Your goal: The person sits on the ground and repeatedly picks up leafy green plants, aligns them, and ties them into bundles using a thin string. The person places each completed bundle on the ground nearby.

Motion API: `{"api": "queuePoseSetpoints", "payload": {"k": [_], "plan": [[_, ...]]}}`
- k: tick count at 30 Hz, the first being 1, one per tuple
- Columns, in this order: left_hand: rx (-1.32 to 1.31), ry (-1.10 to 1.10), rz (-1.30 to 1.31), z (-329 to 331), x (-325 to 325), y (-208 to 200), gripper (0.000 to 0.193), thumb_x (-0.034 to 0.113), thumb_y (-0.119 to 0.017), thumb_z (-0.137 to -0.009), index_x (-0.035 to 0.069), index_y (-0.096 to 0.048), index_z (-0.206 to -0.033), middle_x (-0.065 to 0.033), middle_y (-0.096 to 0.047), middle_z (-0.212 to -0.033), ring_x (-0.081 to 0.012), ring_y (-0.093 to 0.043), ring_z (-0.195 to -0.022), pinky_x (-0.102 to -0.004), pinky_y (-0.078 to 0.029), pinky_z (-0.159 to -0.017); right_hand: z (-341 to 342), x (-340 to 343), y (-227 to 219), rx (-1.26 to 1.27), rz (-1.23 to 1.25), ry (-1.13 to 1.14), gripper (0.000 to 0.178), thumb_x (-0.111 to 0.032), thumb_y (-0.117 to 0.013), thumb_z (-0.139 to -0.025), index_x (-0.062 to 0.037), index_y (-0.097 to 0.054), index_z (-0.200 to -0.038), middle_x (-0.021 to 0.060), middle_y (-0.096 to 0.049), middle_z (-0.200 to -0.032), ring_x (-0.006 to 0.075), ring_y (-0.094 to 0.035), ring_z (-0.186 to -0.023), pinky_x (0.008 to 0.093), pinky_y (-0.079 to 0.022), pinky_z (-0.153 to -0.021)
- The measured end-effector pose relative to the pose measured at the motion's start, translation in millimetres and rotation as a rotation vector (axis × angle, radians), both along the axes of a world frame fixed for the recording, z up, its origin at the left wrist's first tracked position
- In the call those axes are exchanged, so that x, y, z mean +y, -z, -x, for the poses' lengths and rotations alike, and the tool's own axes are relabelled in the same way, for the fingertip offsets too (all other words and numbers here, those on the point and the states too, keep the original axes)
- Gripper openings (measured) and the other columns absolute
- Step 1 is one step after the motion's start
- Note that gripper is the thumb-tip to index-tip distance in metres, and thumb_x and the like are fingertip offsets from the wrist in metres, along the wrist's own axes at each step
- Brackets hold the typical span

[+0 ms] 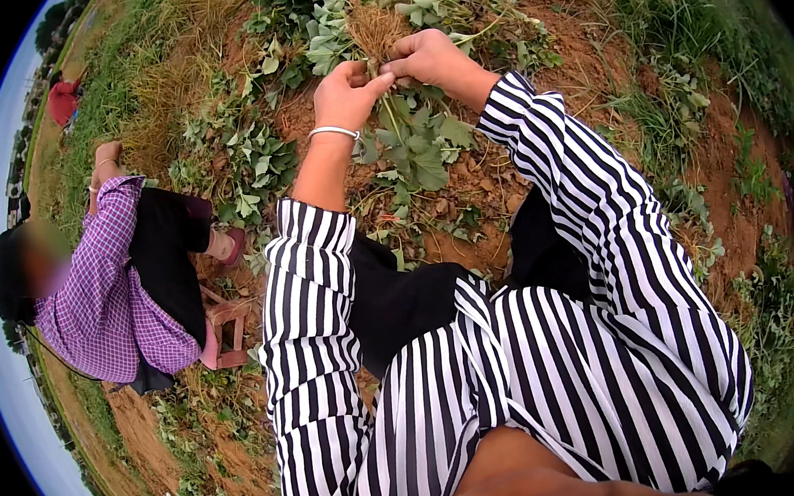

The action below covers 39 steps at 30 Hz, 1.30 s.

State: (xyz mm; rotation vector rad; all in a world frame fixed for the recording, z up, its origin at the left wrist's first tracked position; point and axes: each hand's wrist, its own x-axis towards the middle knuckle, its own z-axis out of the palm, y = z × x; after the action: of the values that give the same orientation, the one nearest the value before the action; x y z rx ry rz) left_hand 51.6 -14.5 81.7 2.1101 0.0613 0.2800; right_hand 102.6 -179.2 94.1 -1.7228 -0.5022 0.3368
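Both my hands are raised over the field, closed together around the stem of an uprooted leafy plant. Its tan, fibrous roots point up and away from me, while broad green leaves hang below the fingers. My left hand, with a pale bangle at the wrist, pinches the stem from the left, thumb laid across it. From the right, my right hand grips the same stem just beneath the roots. The fingertips meet there and partly hide the stem.
Cut or wilting leafy plants lie over reddish soil. At my left a person in a purple checked shirt sits on a low wooden stool. Another person in red is farther off. Tall grass grows at the right.
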Motion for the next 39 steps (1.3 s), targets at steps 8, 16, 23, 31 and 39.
{"api": "queuePoseSetpoints", "payload": {"k": [8,16,23,31,39], "plan": [[0.159,-0.137,-0.073,1.2,-10.2,-6.1,0.026,0.019,-0.070,-0.066,-0.001,-0.064,-0.081,-0.0081,-0.061,-0.065,-0.0160,-0.054,-0.056,-0.0276,-0.044,-0.058,-9.5,-33.6,4.7,-0.935,0.695,0.242,0.016,-0.020,-0.056,-0.076,-0.0053,-0.060,-0.074,0.0097,-0.060,-0.067,0.0271,-0.057,-0.063,0.0375,-0.044,-0.056],[0.195,-0.066,0.353,-4.4,-6.4,7.2,0.041,0.007,-0.065,-0.073,-0.006,-0.054,-0.110,-0.0084,-0.060,-0.089,-0.0137,-0.055,-0.074,-0.0263,-0.044,-0.069,-29.2,-80.3,11.0,-0.639,1.142,0.299,0.019,-0.017,-0.056,-0.076,-0.0074,-0.063,-0.091,0.0121,-0.058,-0.100,0.0295,-0.057,-0.091,0.0399,-0.046,-0.076],[0.362,-0.018,0.623,9.7,-32.9,-17.9,0.028,0.006,-0.061,-0.078,-0.006,-0.055,-0.102,-0.0052,-0.058,-0.082,-0.0126,-0.053,-0.067,-0.0254,-0.043,-0.059,2.4,-30.8,-2.0,-0.580,0.497,0.084,0.018,-0.023,-0.057,-0.072,-0.0113,-0.066,-0.083,0.0098,-0.063,-0.075,0.0284,-0.059,-0.073,0.0387,-0.047,-0.066],[0.222,-0.105,0.174,1.9,-29.0,-7.4,0.032,0.020,-0.070,-0.071,-0.006,-0.062,-0.088,-0.0082,-0.061,-0.077,-0.0129,-0.054,-0.067,-0.0268,-0.043,-0.062,11.9,-23.7,7.2,-1.004,0.614,0.104,0.014,-0.016,-0.051,-0.074,-0.0028,-0.054,-0.079,0.0139,-0.057,-0.083,0.0309,-0.058,-0.074,0.0381,-0.048,-0.065],[0.159,-0.217,0.360,0.8,-50.4,-11.9,0.042,0.020,-0.070,-0.073,-0.012,-0.057,-0.098,-0.0074,-0.061,-0.085,-0.0124,-0.052,-0.073,-0.0253,-0.041,-0.069,-4.1,-9.0,19.2,-0.819,0.271,0.353,0.011,-0.013,-0.051,-0.076,-0.0028,-0.055,-0.074,0.0082,-0.054,-0.064,0.0224,-0.053,-0.055,0.0332,-0.041,-0.048]]}}
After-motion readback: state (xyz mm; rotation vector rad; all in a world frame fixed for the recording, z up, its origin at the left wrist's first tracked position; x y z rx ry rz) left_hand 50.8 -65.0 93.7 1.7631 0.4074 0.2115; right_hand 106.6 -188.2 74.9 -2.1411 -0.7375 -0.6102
